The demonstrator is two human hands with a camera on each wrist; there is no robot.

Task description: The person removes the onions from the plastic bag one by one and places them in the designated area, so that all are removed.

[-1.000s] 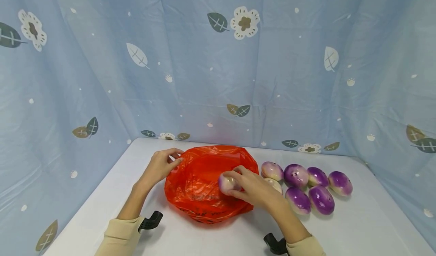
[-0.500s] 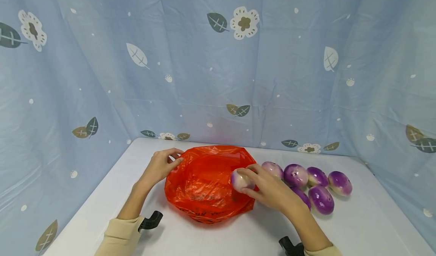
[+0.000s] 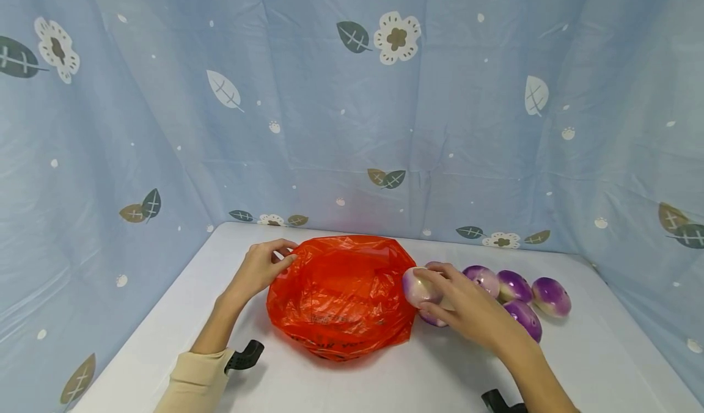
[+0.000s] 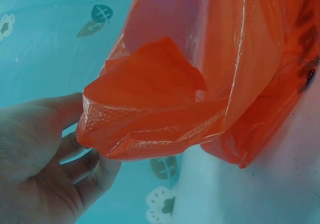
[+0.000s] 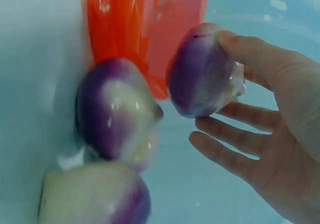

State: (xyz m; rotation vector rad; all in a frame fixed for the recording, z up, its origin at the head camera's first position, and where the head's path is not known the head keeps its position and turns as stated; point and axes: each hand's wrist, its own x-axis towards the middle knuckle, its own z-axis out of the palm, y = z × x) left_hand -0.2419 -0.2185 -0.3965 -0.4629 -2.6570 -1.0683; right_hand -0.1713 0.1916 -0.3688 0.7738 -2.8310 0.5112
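Observation:
A red plastic bag (image 3: 338, 297) lies with its mouth spread wide in the middle of the white table. My left hand (image 3: 264, 269) pinches its left rim; in the left wrist view, the thumb and fingers (image 4: 97, 176) hold the folded edge of the plastic. Just off the bag's right edge, my right hand (image 3: 464, 303) grips a glossy purple-and-white turnip (image 3: 420, 288) between thumb and fingertips. The right wrist view shows this turnip (image 5: 197, 74) raised above the others, the lower fingers loosely extended beneath it.
Several more turnips (image 3: 551, 297) lie grouped on the table (image 3: 594, 352) right of the bag, some partly hidden behind my right hand. A blue curtain (image 3: 308, 126) with leaf and flower prints hangs behind the table and along both sides.
My right hand has moved right with the turnip, from over the bag's mouth to beyond its right edge. My left hand has stayed on the left rim.

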